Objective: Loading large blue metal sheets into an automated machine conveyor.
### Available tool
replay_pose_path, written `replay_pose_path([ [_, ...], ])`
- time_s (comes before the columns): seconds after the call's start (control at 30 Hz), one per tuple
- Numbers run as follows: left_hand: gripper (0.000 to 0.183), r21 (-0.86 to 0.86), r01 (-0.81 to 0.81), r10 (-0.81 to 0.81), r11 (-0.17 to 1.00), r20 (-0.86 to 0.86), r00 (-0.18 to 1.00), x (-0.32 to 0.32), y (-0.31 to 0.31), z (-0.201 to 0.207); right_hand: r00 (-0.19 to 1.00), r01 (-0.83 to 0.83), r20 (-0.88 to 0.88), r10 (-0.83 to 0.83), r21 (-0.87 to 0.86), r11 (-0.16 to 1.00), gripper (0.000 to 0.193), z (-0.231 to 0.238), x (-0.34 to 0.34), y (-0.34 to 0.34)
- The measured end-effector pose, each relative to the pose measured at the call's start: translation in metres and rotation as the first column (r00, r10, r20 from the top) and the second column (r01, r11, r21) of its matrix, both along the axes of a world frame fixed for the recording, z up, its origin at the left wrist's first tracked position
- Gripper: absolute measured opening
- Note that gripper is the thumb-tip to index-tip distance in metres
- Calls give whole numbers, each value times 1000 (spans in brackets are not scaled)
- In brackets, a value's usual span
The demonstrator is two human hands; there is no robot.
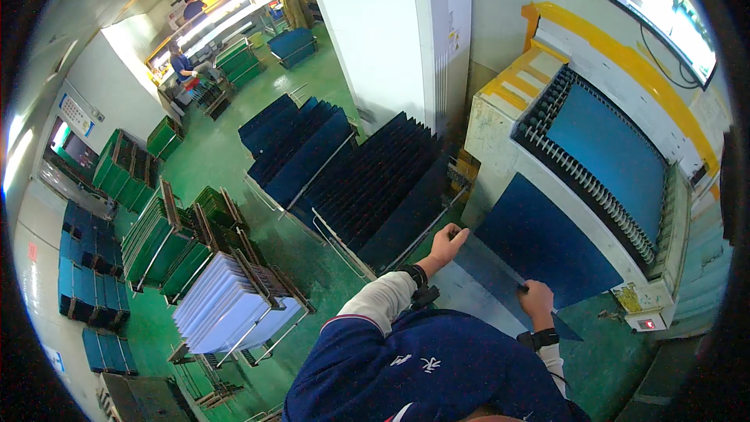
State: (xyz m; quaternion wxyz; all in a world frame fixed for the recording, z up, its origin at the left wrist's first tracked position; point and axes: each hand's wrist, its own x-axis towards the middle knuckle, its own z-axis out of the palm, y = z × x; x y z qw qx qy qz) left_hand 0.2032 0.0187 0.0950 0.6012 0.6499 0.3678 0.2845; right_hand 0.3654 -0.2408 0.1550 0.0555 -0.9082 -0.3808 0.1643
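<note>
My left hand (pixel 448 244) is closed with its fingertips at the upper corner of a thin dark panel (pixel 491 267). My right hand (pixel 537 301) grips the same panel by its other end, near my body. The panel is tilted and shows as a narrow grey-blue band. Just beyond it a flat dark blue panel (pixel 547 238) stands in front of the roller machine (pixel 500 129); whether either hand also touches that one I cannot tell. A lighter blue panel (pixel 605 156) lies on the machine between two rows of rollers.
Wire racks of upright dark blue panels (pixel 383 195) stand close on my left. Further left are a rack of pale panels (pixel 226 309) and green racks (pixel 156 242). A white cabinet (pixel 383 31) rises ahead; a screen (pixel 664 12) hangs at right. Several people work far back.
</note>
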Motion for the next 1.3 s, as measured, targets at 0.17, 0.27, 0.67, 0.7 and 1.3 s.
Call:
replay_pose_path([
  [0.17, 35, -5, -1, 1, 1000, 11, 1000, 1, -1, 3, 1000, 12, -15, -12, 2, 1000, 29, 1, 0, -1],
  [0.27, 34, 0, -16, 16, 1000, 5, 1000, 3, -1, -2, 1000, 9, -10, -9, 18, 1000, 30, -4, 3, -2],
  [0.67, 32, 8, -22, 21, 1000, 30, 999, 4, -1, 4, 1000, -15, 11, 14, 65, 998, 29, -3, 4, -2],
  [0.7, 32, 21, -22, 22, 1000, 22, 1000, 4, -1, 5, 1000, -22, 21, 21, 79, 997, 29, -6, 5, -2],
  [1.3, 34, -25, -36, 36, 999, 7, 999, 11, 0, 9, 1000, 3, 3, -3, 41, 999, 27, -6, 13, 3],
])
